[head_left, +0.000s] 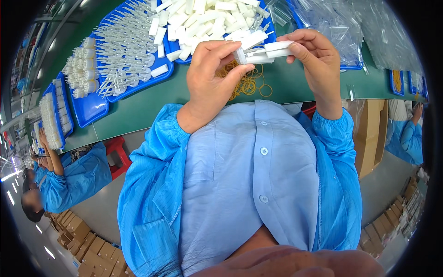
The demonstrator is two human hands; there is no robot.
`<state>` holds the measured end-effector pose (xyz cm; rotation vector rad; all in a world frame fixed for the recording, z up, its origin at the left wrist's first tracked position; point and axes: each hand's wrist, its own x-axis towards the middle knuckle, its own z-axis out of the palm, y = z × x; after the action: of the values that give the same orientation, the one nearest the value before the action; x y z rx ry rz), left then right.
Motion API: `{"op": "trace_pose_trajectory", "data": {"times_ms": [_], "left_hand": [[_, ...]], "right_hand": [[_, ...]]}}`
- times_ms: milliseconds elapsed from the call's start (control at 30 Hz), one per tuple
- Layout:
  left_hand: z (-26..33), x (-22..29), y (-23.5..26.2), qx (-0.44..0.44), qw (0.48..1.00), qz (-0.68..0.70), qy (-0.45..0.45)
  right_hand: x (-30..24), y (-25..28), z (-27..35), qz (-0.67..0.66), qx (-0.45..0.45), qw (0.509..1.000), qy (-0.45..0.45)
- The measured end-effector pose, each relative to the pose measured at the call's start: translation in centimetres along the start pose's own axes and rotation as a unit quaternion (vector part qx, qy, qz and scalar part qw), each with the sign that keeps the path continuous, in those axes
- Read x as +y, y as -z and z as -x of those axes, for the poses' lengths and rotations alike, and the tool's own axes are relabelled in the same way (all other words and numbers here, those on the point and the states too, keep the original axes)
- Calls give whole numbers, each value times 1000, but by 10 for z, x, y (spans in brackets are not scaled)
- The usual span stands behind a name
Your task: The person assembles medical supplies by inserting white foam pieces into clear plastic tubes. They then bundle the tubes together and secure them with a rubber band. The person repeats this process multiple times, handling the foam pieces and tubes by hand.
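My left hand (213, 69) pinches a translucent white plastic fitting (240, 56) between thumb and fingers. From its right side a thin white stem and a white piece point toward my other hand. My right hand (317, 57) grips a white rectangular block (278, 49) by its right end, between thumb and fingertips. The block lies close against the stem; whether it is fitted onto it I cannot tell. Both hands are raised just over the front of the green table (173, 94). Yellow rubber bands (247, 85) lie loose beneath them.
Behind my hands, a blue tray (272, 34) is heaped with white blocks (200, 21). To its left, another blue tray (166, 71) carries many clear stemmed plastic parts (122, 51), beside stacked white caps (83, 69). Clear plastic bags (327, 27) pile up right. Other people work at both sides.
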<state>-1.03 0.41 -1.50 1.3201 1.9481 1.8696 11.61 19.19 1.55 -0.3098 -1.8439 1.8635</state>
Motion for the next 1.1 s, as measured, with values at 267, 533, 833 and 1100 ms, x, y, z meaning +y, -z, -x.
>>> {"op": "trace_pose_trajectory", "data": {"times_ms": [267, 533, 833, 1100], "left_hand": [[-2, -3, 2, 28, 999, -10, -15], [0, 3, -1, 19, 993, 114, 33], [2, 11, -1, -46, 986, 119, 104], [-2, 11, -17, -19, 909, 337, 244]], "right_hand": [[4, -4, -2, -10, -66, 997, 28], [6, -12, -1, 156, -54, 982, 96], [5, -8, 14, 231, -10, 955, 183], [2, 146, 101, 516, 348, 766, 163]]}}
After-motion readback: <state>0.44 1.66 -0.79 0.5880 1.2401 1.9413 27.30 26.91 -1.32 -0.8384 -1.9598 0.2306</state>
